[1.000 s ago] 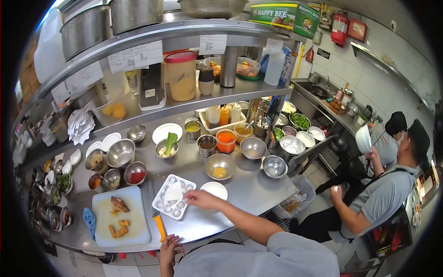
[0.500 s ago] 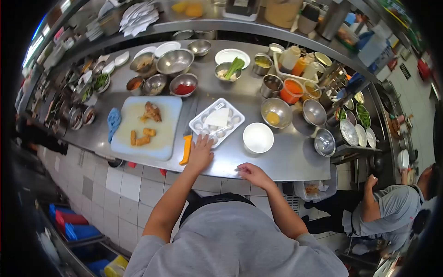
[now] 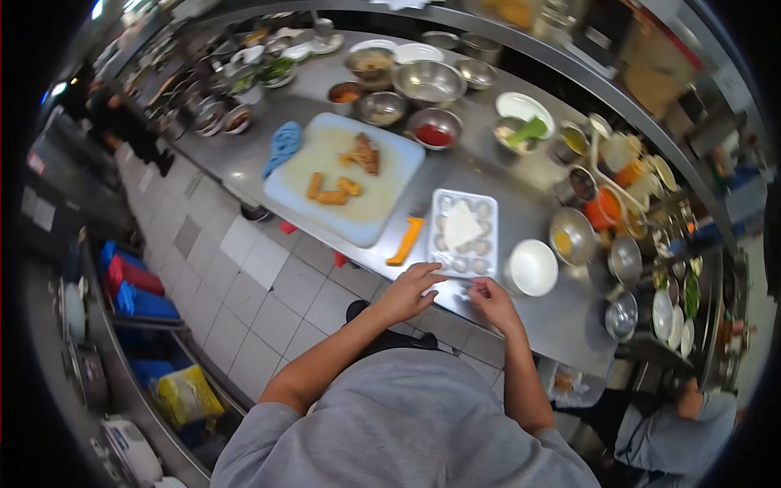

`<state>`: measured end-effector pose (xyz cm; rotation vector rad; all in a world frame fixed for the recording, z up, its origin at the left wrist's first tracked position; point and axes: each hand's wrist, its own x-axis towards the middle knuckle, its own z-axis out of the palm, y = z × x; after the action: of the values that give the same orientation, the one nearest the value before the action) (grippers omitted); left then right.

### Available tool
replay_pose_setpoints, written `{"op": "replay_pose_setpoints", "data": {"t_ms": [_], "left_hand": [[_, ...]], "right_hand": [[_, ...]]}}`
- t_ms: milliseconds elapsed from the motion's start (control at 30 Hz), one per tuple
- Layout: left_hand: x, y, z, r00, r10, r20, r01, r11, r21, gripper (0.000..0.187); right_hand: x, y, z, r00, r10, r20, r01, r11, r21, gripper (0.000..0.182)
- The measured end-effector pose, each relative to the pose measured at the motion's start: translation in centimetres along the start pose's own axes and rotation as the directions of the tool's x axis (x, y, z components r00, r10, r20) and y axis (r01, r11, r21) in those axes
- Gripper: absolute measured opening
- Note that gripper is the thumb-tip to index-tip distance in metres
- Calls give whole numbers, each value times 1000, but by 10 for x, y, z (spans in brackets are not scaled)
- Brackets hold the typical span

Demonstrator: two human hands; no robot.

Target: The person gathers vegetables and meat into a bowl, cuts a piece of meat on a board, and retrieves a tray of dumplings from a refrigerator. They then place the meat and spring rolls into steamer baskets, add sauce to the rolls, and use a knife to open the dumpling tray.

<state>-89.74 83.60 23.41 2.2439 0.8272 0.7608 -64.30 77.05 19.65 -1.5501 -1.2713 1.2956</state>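
A white tray of round pale pieces, with a white triangular piece on top, lies on the steel table. My left hand is at its lower left corner, fingers apart; the fingertips seem to touch the rim. Just below the tray's lower right corner, my right hand has loosely bent fingers and nothing visible in them. To the right stands a white bowl. An orange-handled knife lies left of the tray. Farther left, a white cutting board carries a browned piece of food and several golden pieces.
A blue cloth lies beside the board. Metal bowls, including one with red contents and one with yellow contents, stand behind and right. A shelf overhangs the back. Another person is at lower right.
The camera view has turned, shifting the table's things to the right. My left hand has drawn back from over the tray to its corner. My right hand is now nearer the tray.
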Motion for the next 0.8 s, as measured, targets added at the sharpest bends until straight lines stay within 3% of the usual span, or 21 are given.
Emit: {"op": "replay_pose_setpoints", "data": {"t_ms": [133, 200, 333, 400, 433, 633, 733, 800], "left_hand": [[-47, -45, -54, 978, -149, -150, 140, 988, -68, 20], [-71, -75, -82, 884, -386, -265, 352, 921, -170, 13], [-99, -138, -141, 827, -444, -345, 383, 894, -233, 14], [-101, -164, -175, 753, -510, -417, 412, 858, -305, 17], [-99, -180, -194, 758, -504, -414, 432, 863, -261, 20], [-55, -247, -310, 777, -415, -473, 310, 906, -287, 30], [-15, -260, -366, 821, -345, -456, 258, 935, -243, 32], [15, -264, -401, 831, -229, -507, 135, 967, -216, 32]], "right_hand": [[7, -21, 12, 998, 56, -6, -56, 998, -11, 26], [10, -29, 27, 994, 107, -5, -108, 994, -3, 25], [30, -60, 75, 997, 64, -30, -66, 995, -70, 26], [50, -75, 110, 998, 58, -39, -57, 998, 5, 30], [67, -76, 130, 998, -57, -36, 54, 997, -59, 41], [142, -170, 233, 972, -229, 50, 234, 937, -260, 56], [164, -183, 259, 960, -279, 37, 280, 936, -211, 57], [164, -186, 266, 953, -303, 1, 298, 937, -183, 56]]}}
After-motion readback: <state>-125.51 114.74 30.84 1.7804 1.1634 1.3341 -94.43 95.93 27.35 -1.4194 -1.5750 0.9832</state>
